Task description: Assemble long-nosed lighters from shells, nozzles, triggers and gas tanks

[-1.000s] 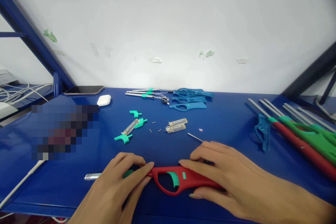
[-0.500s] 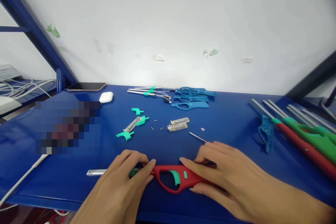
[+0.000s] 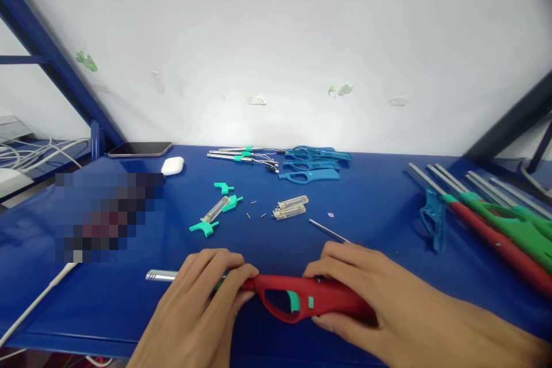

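A red lighter (image 3: 287, 283) with a long metal tube, a green trigger and a small green button lies across the front of the blue table, between my hands. My left hand (image 3: 200, 299) pinches its neck, where the red body meets the tube (image 3: 160, 275). The handle end is gripped by my right hand (image 3: 362, 293), thumb below and fingers above. Just beyond my right hand lies a thin metal rod (image 3: 328, 230), partly hidden by the fingers. Clear fuel tanks (image 3: 291, 211) and green triggers (image 3: 204, 227) lie farther back, with tiny pins (image 3: 253, 202) among them.
Blue lighter shells (image 3: 317, 175) and metal tubes with wires (image 3: 230, 156) sit by the wall. Finished-looking lighters (image 3: 509, 227) and a blue shell piece (image 3: 433, 221) lie at right. At left are a phone (image 3: 140, 149), a white earbud case (image 3: 173, 166) and a cable (image 3: 38, 299).
The lighter's handle has tilted, and more of its red top shows. My right hand's fingers have shifted along the handle. The camera view has moved slightly.
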Demonstrator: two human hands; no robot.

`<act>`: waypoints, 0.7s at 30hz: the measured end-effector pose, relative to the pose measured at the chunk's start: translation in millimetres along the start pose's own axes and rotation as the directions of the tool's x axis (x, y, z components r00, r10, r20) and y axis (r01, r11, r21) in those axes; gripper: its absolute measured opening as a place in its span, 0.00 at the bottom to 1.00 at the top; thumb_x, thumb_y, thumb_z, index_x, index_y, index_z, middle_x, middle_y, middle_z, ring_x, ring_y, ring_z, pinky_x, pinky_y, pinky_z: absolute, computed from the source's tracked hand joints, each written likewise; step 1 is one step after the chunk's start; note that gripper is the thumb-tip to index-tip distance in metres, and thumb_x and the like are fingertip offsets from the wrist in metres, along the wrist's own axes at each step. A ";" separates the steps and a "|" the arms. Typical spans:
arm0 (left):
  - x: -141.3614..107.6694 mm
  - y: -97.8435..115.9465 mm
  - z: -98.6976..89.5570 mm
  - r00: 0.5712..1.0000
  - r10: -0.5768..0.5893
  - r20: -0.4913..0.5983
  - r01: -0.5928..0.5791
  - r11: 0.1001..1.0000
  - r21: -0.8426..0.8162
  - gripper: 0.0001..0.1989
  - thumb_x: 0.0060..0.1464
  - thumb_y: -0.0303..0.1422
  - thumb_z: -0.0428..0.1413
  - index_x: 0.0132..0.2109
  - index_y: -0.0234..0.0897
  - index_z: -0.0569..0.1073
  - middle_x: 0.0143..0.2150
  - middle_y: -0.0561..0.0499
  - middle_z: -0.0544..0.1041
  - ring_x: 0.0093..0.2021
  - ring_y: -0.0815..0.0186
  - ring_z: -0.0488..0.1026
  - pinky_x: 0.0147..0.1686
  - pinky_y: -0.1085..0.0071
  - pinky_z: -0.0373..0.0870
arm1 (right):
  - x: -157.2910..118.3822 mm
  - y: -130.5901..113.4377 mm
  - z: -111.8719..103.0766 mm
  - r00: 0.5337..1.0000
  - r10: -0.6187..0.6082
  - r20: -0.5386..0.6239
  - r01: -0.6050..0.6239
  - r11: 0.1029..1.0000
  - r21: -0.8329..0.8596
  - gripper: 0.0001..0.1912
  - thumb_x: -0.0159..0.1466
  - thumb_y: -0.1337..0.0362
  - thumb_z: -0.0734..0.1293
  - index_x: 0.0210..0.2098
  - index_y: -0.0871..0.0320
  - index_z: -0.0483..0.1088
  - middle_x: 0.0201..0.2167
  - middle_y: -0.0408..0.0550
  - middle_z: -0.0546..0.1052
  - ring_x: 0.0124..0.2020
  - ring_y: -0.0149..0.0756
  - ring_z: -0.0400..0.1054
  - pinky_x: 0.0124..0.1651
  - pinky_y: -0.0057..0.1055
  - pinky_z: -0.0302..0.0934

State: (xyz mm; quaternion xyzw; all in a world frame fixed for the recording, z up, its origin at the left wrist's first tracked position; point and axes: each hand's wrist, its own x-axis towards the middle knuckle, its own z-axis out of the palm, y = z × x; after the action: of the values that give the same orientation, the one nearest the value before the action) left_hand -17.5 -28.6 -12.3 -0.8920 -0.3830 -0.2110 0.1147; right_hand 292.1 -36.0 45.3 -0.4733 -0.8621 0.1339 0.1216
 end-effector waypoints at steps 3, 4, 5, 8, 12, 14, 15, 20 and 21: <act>4.0 3.4 -0.9 0.995 0.031 -0.094 -0.033 0.999 -0.015 0.21 0.68 0.21 0.52 0.62 0.46 0.74 0.57 0.50 0.79 0.58 0.56 0.75 0.61 0.54 0.70 | -1.5 -4.1 -1.4 0.996 0.063 0.060 -0.067 0.995 0.078 0.18 0.71 0.44 0.65 0.57 0.37 0.73 0.55 0.36 0.81 0.54 0.42 0.78 0.50 0.33 0.74; 6.0 4.5 -2.2 0.992 0.039 -0.117 -0.041 0.999 -0.021 0.21 0.68 0.22 0.53 0.61 0.47 0.75 0.56 0.51 0.80 0.57 0.57 0.76 0.61 0.55 0.71 | -0.8 -5.3 -2.3 0.994 0.081 0.073 -0.088 0.990 0.107 0.18 0.72 0.42 0.63 0.57 0.36 0.74 0.52 0.35 0.82 0.53 0.41 0.78 0.51 0.33 0.74; 8.2 5.0 -4.3 0.991 0.040 -0.131 -0.043 0.999 -0.025 0.21 0.68 0.23 0.53 0.62 0.47 0.75 0.56 0.51 0.80 0.56 0.57 0.76 0.61 0.55 0.71 | 0.2 -6.2 -3.4 0.993 0.096 0.074 -0.105 0.986 0.131 0.19 0.73 0.42 0.61 0.56 0.37 0.74 0.50 0.35 0.83 0.52 0.40 0.79 0.51 0.33 0.74; 16.0 0.9 -15.5 0.989 -0.028 -0.142 0.028 1.000 -0.006 0.22 0.71 0.31 0.55 0.69 0.46 0.68 0.61 0.47 0.76 0.61 0.54 0.72 0.62 0.54 0.69 | 3.6 -5.7 -5.9 0.994 0.112 0.016 -0.113 0.979 0.172 0.21 0.74 0.41 0.59 0.54 0.40 0.76 0.48 0.37 0.84 0.48 0.39 0.80 0.48 0.30 0.74; 25.1 -15.7 -30.7 0.986 -0.079 -0.148 0.086 0.995 0.044 0.20 0.72 0.34 0.54 0.68 0.43 0.69 0.61 0.46 0.76 0.63 0.51 0.69 0.60 0.52 0.64 | 3.2 0.5 -4.6 0.992 0.074 -0.102 -0.054 0.981 0.187 0.21 0.74 0.42 0.60 0.52 0.43 0.78 0.48 0.40 0.84 0.47 0.39 0.80 0.42 0.25 0.74; 28.8 -21.1 -32.4 0.988 -0.004 -0.156 0.011 0.999 0.044 0.14 0.72 0.30 0.53 0.61 0.43 0.74 0.53 0.50 0.80 0.57 0.55 0.72 0.60 0.54 0.62 | 2.3 2.1 -3.3 0.989 0.049 -0.141 -0.023 0.982 0.186 0.20 0.74 0.43 0.61 0.52 0.43 0.78 0.46 0.40 0.85 0.45 0.38 0.81 0.38 0.24 0.75; 30.1 -21.8 -31.5 0.987 0.038 -0.155 -0.033 0.999 0.032 0.13 0.72 0.29 0.53 0.58 0.42 0.75 0.50 0.51 0.81 0.55 0.57 0.73 0.61 0.55 0.61 | 2.3 1.9 -3.0 0.987 0.038 -0.157 -0.009 0.983 0.182 0.20 0.74 0.43 0.61 0.51 0.44 0.78 0.45 0.40 0.85 0.43 0.38 0.81 0.37 0.24 0.75; 19.8 -12.5 -20.1 0.989 0.123 -0.078 -0.129 0.989 -0.071 0.19 0.72 0.22 0.50 0.65 0.40 0.71 0.53 0.51 0.81 0.54 0.62 0.76 0.62 0.61 0.63 | 7.8 -6.2 -5.8 0.979 -0.032 -0.202 0.065 0.985 0.157 0.27 0.75 0.40 0.56 0.39 0.47 0.80 0.38 0.41 0.86 0.36 0.36 0.82 0.36 0.26 0.74; 14.1 -10.5 -18.6 0.993 0.113 -0.035 -0.115 0.991 -0.064 0.23 0.71 0.20 0.48 0.68 0.41 0.68 0.56 0.50 0.81 0.56 0.61 0.76 0.62 0.60 0.64 | 8.9 -7.9 -6.2 0.979 -0.044 -0.200 0.078 0.984 0.161 0.29 0.75 0.40 0.55 0.37 0.47 0.79 0.37 0.41 0.86 0.35 0.36 0.82 0.35 0.26 0.74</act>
State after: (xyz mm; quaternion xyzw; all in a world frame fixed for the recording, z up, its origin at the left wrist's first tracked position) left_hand -21.8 -19.3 11.2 -0.9123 -0.3224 -0.2306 0.1030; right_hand 283.3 -31.8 54.6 -0.4455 -0.8458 0.1552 0.2491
